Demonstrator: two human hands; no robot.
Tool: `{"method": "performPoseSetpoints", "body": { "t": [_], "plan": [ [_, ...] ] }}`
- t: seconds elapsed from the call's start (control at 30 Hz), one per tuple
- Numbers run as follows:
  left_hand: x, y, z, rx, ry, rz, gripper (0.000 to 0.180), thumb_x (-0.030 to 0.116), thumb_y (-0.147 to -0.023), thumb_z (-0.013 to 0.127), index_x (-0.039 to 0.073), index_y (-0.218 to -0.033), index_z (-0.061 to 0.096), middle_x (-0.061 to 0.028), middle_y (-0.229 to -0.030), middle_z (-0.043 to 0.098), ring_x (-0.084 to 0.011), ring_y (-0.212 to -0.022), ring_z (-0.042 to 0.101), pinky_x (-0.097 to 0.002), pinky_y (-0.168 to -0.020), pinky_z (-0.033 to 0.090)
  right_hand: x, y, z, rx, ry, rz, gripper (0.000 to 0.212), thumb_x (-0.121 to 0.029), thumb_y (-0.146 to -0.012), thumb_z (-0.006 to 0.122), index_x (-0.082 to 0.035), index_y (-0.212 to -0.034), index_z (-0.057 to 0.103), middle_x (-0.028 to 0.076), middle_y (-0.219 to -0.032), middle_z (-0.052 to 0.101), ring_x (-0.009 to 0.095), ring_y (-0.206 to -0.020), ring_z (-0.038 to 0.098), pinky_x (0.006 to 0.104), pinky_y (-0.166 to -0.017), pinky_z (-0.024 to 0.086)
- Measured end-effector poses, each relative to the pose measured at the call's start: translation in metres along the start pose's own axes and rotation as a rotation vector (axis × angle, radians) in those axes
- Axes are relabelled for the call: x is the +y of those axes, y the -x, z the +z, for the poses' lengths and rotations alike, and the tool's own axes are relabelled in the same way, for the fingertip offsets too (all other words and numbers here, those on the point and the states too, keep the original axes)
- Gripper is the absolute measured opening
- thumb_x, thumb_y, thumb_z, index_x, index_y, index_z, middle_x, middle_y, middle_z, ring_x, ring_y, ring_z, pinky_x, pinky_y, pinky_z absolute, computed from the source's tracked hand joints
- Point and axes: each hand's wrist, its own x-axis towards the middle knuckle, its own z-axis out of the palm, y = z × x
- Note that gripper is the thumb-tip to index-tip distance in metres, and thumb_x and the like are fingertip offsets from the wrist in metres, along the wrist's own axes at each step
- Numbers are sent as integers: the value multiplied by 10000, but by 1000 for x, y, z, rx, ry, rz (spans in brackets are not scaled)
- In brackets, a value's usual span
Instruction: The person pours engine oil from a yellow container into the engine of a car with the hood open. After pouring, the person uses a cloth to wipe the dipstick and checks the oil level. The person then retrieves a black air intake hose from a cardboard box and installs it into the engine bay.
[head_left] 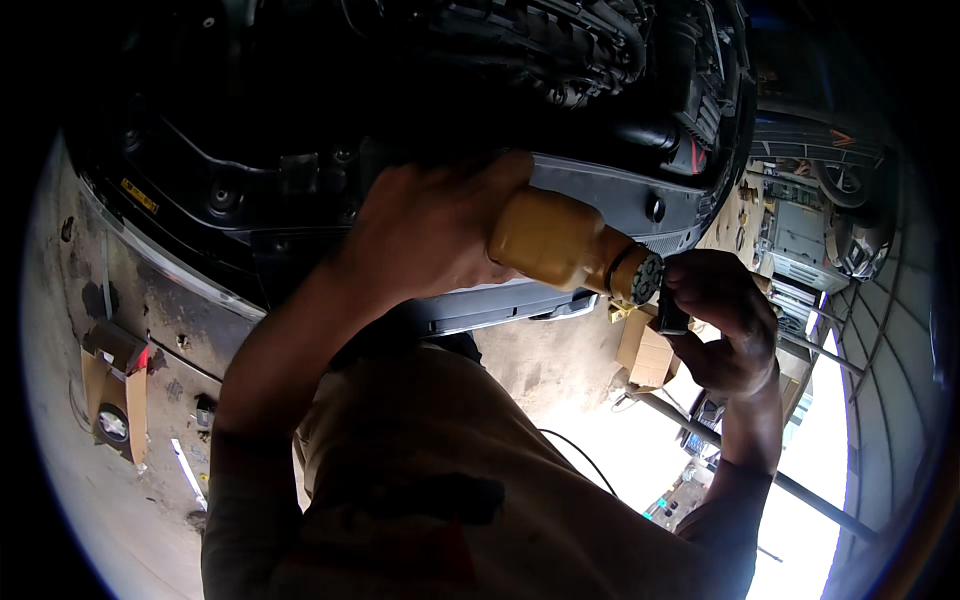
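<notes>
In the head view, the left hand is wrapped around the wide end of a mustard-yellow plastic bottle, its fingers clamped on the bottle's body, most of them hidden behind it. The bottle sits a little above and right of the picture's centre, its long axis running from ten o'clock to four o'clock, with the narrow neck pointing toward four o'clock. At that end is a black ribbed cap (still seated on the neck). The right hand comes up from five o'clock and meets the cap end, its fingers closed around a small dark object just under the cap; what that object is cannot be told. Behind both hands, filling the upper half, hangs the dark underside of a vehicle with a grey bumper edge. Lower down, at eight o'clock, lies a flattened brown cardboard piece on the concrete floor, and a cardboard box sits near the right hand.
</notes>
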Motion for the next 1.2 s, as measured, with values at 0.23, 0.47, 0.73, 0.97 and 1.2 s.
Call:
{"method": "performPoseSetpoints", "body": {
  "t": [0.23, 0.47, 0.73, 0.97, 1.2],
  "plan": [
    [-1, 1, 3, 17, 19, -24, 638, 295, -597, 837, 94, -1119, 531, -82, -943, 658, -252, -816, 677, -365, -646, 560, 5, -5, 9, -51, 129, -4, 308, 66, -646, 757, -93, -906, 716, 112, -1158, 501, 196, -950, 623, 268, -758, 584],
    [-3, 1, 6, 39, 22, 6, 631, 289, -606, 830, 91, -1124, 530, -78, -933, 655, -241, -855, 674, -354, -669, 566, -4, -5, 10, -80, 103, 80, 324, -22, -664, 814, -91, -962, 707, 123, -1145, 543, 258, -981, 610, 332, -762, 557],
    [-3, -5, 3, -39, -23, -13, 718, 309, -591, 842, 87, -1187, 510, -91, -990, 661, -253, -923, 667, -366, -750, 561, 2, -16, -2, -116, 185, 57, 494, -41, -678, 796, 19, -1128, 603, 184, -1149, 572, 290, -964, 635, 361, -785, 573],
    [-3, -4, 3, -36, -34, -12, 754, 319, -582, 848, 85, -1216, 514, -100, -1003, 663, -259, -908, 670, -361, -751, 559, 3, -25, -13, -281, 300, 13, 487, -68, -688, 778, 16, -1136, 608, 199, -1124, 589, 310, -965, 627, 353, -756, 577],
    [0, -2, 2, -18, -42, -37, 697, 311, -595, 837, 78, -1180, 538, -91, -951, 668, -256, -849, 676, -372, -697, 559, -10, -36, -17, -467, 412, -8, 528, -66, -728, 728, -19, -1225, 553, 164, -1005, 591, 286, -864, 601, 337, -613, 541]
  ]
}}
